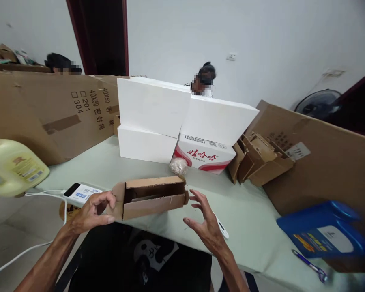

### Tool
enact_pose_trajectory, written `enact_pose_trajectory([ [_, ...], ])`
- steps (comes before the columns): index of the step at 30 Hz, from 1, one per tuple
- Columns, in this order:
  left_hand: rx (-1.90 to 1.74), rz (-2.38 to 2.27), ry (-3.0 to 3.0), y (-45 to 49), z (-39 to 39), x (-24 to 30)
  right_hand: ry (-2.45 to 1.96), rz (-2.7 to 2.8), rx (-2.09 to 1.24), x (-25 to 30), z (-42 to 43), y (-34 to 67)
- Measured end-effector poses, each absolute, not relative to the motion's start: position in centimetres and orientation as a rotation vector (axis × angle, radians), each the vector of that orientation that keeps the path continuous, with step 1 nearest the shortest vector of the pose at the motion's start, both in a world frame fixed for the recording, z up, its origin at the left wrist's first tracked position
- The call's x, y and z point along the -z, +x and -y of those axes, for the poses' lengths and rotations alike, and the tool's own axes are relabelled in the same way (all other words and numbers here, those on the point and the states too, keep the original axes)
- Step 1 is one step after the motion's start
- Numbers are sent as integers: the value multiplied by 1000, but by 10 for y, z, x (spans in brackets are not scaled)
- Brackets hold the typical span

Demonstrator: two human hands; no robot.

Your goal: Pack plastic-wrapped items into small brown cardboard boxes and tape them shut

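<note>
Work surface and room, seen from the head. A table with a pale green covering [246,239] spans the view. Large cardboard panels [48,117] flank it at left and right; white boxes [153,107] and a red-and-white printed carton [205,156] stand stacked along the far side. A crumpled clear plastic ball [179,166] lies before the stack, a phone [82,192] with a white cable at left; a pale yellow jug [15,164] and a blue jug [325,231] occupy opposite sides. Behind are a white wall [267,44], a dark doorway [105,36], a fan [318,101] and two people, partly hidden.

The small cardboard box [153,207] lies near the table's close edge, between the hands. Its long axis runs left to right — the right end slightly farther from the wearer — and its opening faces upward. The left hand [93,213] meets the left end flap, thumb and fingers about it; whether it grips cannot be told. The right hand [205,221] is empty, fingers spread, just beside the right end.
</note>
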State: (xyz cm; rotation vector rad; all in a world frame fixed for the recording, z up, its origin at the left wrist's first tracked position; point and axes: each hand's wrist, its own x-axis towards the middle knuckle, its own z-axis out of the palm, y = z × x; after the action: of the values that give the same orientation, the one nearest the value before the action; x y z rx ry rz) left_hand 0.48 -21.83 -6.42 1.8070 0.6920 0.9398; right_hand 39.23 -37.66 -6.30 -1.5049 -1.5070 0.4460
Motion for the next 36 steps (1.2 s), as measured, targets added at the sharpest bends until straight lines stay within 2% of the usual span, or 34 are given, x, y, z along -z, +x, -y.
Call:
enact_pose_trajectory([
  [7,-1083,-883,1321,21,205,74,-1448,1560,-446,65,374,384],
  [12,-1150,-961,1327,38,194,71,-1450,1571,-465,62,369,378],
  [18,-1134,-1033,1539,40,185,64,-1397,1612,-463,56,359,373],
  [23,-922,-1081,2033,41,182,55,-1388,1694,-396,53,353,369],
  [28,-736,-1107,2288,38,180,49,-1388,1700,-302,54,356,367],
  [36,-613,-1033,2323,25,178,53,-1459,1284,-342,76,361,358],
])
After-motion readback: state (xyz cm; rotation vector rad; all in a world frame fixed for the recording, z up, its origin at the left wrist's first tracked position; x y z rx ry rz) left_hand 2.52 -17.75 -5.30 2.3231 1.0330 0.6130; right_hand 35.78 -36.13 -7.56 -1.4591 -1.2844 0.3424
